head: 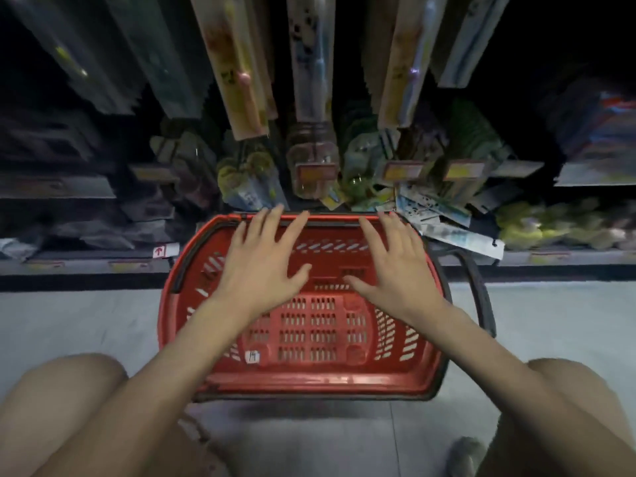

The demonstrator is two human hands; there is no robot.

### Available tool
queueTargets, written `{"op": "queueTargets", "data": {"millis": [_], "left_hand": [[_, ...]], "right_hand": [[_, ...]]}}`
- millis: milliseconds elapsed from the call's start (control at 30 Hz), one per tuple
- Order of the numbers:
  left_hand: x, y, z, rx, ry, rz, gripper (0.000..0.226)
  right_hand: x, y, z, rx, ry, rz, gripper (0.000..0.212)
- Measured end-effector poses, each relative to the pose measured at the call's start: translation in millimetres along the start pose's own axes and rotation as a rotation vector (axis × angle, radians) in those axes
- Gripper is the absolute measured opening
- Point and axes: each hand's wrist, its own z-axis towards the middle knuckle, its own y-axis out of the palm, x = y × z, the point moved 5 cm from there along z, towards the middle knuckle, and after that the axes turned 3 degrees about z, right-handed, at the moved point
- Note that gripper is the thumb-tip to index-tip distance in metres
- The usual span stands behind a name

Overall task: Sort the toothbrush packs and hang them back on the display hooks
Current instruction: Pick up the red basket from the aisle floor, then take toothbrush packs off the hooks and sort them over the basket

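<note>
A red plastic shopping basket [179,304] stands on the floor in front of me, with nothing visible inside it. My left hand [265,256] and my right hand [395,263] hover over it, palms down, fingers spread, holding nothing. Toothbrush packs hang on display hooks above: a yellow-orange pack [237,70], a pale blue pack [311,56] and another orange pack [402,70]. A loose pile of packs [437,215] lies on the lower shelf just beyond the basket's far right corner.
Price tags [315,173] stick out at the hook ends above the basket. Green and yellow goods [550,225] fill the lower shelf at right. The basket's black handle [481,297] hangs down on its right side. My knees frame the bottom corners over grey floor.
</note>
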Motion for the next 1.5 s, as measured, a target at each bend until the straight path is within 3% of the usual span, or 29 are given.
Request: {"op": "queueTargets", "data": {"millis": [233, 500, 667, 1033, 1233, 1500], "left_hand": [[11.9, -69.5, -77.7, 0.065, -0.061, -0.053, 0.083], [18.0, -170.1, -139.6, 0.161, 0.005, -0.015, 0.086], [17.8, -176.7, -133.1, 0.234, 0.017, -0.039, 0.084], [10.1, -69.3, -9.5, 0.160, 0.039, 0.004, 0.084], [0.1, -102.7, 30.1, 0.233, 0.042, 0.040, 0.084], [18.6, -159.8, 24.1, 0.345, 0.041, 0.027, 0.083]], "right_hand": [[-33.0, -104.6, -67.2, 0.127, -0.011, -0.029, 0.103], [-60.3, -192.4, -135.5, 0.188, 0.004, -0.122, 0.101], [-52.4, -183.7, -139.2, 0.154, 0.038, -0.105, 0.102], [8.0, -88.5, -20.3, 0.016, 0.023, -0.129, 0.104], [3.7, -109.9, 30.6, 0.124, 0.014, -0.099, 0.103], [-1.6, -162.2, 26.7, 0.222, 0.037, -0.055, 0.104]]}}
